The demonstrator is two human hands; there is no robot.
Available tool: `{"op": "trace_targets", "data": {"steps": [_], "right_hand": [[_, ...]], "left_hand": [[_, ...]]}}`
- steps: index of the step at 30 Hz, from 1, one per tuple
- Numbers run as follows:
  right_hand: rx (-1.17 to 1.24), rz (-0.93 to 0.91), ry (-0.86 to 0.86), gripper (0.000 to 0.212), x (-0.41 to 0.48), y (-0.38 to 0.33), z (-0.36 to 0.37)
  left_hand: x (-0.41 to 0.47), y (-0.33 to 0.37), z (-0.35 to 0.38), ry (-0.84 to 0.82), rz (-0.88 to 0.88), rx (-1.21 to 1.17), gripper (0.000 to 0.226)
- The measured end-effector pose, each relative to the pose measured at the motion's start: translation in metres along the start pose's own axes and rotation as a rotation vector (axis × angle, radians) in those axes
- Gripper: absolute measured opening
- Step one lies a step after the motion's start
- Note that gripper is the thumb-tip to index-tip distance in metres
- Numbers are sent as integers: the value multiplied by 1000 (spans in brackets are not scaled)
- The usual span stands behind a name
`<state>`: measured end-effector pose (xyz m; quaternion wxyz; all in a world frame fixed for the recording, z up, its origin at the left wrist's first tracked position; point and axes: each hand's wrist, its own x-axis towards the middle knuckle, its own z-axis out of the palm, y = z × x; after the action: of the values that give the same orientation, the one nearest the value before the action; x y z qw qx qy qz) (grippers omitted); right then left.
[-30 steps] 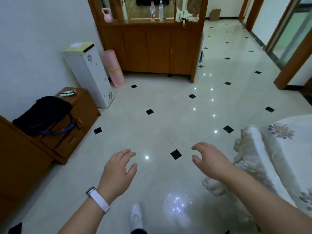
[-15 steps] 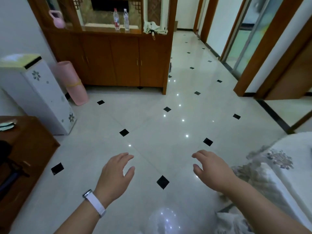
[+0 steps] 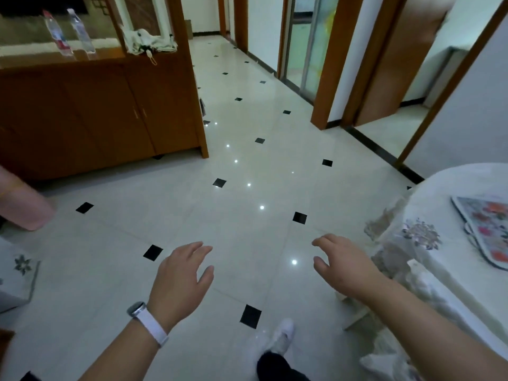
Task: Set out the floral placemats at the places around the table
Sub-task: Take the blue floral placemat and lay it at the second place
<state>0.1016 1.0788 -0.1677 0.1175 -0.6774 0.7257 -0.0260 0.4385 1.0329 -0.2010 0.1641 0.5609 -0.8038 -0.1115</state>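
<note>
the floral placemat (image 3: 485, 232) lies flat on the round table (image 3: 450, 185) at the right of the scene, on the white cloth (image 3: 439, 273) that covers the table and hangs down its near-left side. the mat has a pale ground with red and orange flowers and a dark border. its rounded far corner points to the far left, and its visible long edge runs from there toward the near side, slanting right as it comes. the picture's right edge cuts off the rest of the mat, so its full length and true long axis cannot be told. a grey embroidered flower (image 3: 420, 233) on the cloth lies just left of the mat.

the right hand (image 3: 347, 268) hangs over the floor (image 3: 247, 171) just left of the hanging cloth, palm down, fingers loosely curved and spread, thumb apart, holding nothing and apart from the mat. the left hand (image 3: 181, 279) is further left over the tiles, palm down, fingers nearly straight and close together, thumb out, also holding nothing. a watch (image 3: 137, 309) on a white band sits on the left wrist.

a white shoe (image 3: 280, 336) is near, between the arms. far left stands a wooden cabinet (image 3: 104, 114) with two bottles (image 3: 57, 34) on it.
</note>
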Motion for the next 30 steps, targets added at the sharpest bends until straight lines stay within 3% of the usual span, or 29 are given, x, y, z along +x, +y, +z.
{"op": "trace_targets", "data": {"steps": [8, 14, 20, 30], "right_hand": [[122, 58, -16, 44, 129, 32, 1], [134, 104, 29, 43, 213, 66, -38], [111, 206, 86, 42, 253, 107, -75], [112, 472, 112, 45, 314, 174, -93]], "left_hand": [[142, -14, 18, -74, 38, 136, 49], [260, 7, 24, -61, 109, 134, 49], [353, 48, 44, -58, 252, 72, 51], [530, 105, 122, -190, 540, -46, 51]]}}
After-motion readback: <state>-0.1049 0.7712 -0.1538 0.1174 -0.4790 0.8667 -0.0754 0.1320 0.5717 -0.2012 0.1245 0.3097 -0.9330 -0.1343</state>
